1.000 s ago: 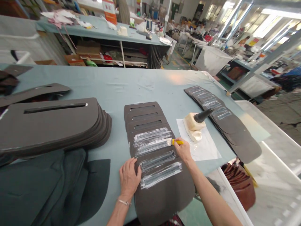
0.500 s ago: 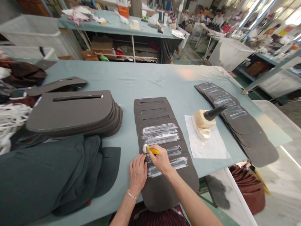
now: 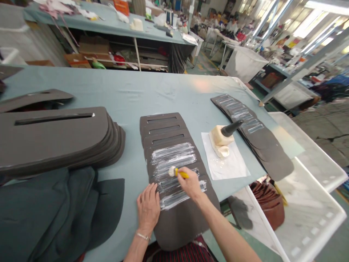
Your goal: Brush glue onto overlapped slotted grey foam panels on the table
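My right hand [image 3: 190, 185] grips a yellow-handled brush [image 3: 172, 171] whose pale bristles are over the overlapping dark grey panels [image 3: 182, 227]. Each panel has a long slot, and white streaks of a glue-like coating surround several slots. Flat along the left edge of these panels lies my left hand [image 3: 148, 205], fingers stretched out, holding nothing. To the right, a cream-coloured container [image 3: 219, 136] smeared with the white stuff and bearing a black nozzle-like cone [image 3: 231, 128] stands on a white sheet [image 3: 231, 168].
A thick stack of slotted grey panels [image 3: 60, 142] is on the left, with dark green fabric [image 3: 43, 214] in front. More coated panels [image 3: 269, 149] fan out at the table's right edge. White bins [image 3: 313, 214] with brown pieces [image 3: 268, 207] stand beyond it. Another table [image 3: 103, 25] is behind.
The brush in my right hand has moved away from my left hand, with more white streaks around the slots. My left hand has slid slightly back. The view has turned right.
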The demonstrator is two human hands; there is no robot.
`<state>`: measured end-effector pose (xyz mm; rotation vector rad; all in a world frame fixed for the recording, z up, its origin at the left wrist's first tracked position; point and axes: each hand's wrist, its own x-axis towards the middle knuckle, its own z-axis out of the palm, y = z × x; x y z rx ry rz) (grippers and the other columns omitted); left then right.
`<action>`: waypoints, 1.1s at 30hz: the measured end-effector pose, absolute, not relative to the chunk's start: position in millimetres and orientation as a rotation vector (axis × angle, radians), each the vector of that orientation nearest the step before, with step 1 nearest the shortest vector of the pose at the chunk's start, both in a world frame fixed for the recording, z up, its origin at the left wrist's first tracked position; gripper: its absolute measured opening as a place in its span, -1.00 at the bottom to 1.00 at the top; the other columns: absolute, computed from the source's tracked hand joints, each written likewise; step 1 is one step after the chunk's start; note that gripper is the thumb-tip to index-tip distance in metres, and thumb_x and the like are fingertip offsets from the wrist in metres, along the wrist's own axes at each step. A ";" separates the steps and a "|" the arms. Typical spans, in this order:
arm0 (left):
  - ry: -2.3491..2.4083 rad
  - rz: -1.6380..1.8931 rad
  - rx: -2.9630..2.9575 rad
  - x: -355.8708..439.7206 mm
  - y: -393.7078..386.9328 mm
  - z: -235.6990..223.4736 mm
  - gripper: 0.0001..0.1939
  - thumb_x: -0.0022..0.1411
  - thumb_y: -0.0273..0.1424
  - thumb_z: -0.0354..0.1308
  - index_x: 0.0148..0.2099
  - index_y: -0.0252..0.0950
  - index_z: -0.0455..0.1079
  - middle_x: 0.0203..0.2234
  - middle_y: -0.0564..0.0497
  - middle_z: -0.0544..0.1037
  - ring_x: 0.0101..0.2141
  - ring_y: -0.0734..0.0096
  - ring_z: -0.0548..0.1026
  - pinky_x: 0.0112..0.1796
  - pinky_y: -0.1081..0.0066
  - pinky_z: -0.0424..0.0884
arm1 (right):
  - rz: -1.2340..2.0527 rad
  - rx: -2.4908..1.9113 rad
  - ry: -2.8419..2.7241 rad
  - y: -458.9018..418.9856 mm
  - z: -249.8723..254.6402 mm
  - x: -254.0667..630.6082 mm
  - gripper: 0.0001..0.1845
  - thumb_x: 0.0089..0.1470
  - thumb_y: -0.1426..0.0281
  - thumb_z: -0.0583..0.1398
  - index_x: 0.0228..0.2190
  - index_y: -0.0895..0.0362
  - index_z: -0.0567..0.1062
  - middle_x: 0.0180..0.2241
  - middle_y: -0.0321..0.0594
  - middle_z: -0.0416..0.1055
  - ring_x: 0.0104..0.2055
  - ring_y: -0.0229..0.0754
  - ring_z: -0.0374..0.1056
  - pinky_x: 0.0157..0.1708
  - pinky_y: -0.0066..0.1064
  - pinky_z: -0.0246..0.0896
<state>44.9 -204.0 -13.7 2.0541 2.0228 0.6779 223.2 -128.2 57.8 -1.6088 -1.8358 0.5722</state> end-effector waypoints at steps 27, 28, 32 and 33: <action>2.009 0.697 2.069 45.0 -205.6 -9.5 -0.62 0.30 -0.40 -0.10 0.14 -0.24 0.25 0.08 -0.15 0.38 0.11 0.17 0.28 0.05 0.11 0.12 | 0.470 -1.814 -1.469 -110.5 65.0 330.6 -0.80 -0.04 0.32 0.13 -0.45 0.15 0.51 -0.44 -0.18 0.49 -0.38 -0.17 0.38 -0.33 -0.38 0.26; 2.010 0.700 2.073 45.0 -205.7 -9.6 -0.62 0.30 -0.40 -0.10 0.14 -0.25 0.25 0.08 -0.15 0.39 0.11 0.17 0.28 0.05 0.12 0.12 | 0.425 -1.846 -1.475 -110.0 69.6 337.0 -0.80 -0.05 0.32 0.13 -0.44 0.15 0.51 -0.45 -0.19 0.48 -0.40 -0.18 0.37 -0.35 -0.39 0.25; 2.018 0.694 2.104 44.9 -206.1 -11.4 -0.62 0.30 -0.40 -0.09 0.13 -0.27 0.27 0.07 -0.15 0.39 0.10 0.16 0.29 0.03 0.12 0.13 | 0.546 -1.745 -1.668 -127.9 79.6 317.0 -0.80 -0.03 0.38 0.11 -0.36 0.13 0.51 -0.43 -0.24 0.47 -0.42 -0.24 0.34 -0.38 -0.46 0.21; 2.019 0.688 2.113 44.9 -206.1 -11.9 -0.62 0.30 -0.40 -0.09 0.13 -0.27 0.27 0.07 -0.15 0.39 0.10 0.16 0.29 0.03 0.12 0.13 | 0.612 -1.699 -1.735 -133.7 79.2 311.6 -0.80 -0.04 0.41 0.11 -0.36 0.12 0.51 -0.42 -0.25 0.47 -0.41 -0.25 0.34 -0.38 -0.47 0.20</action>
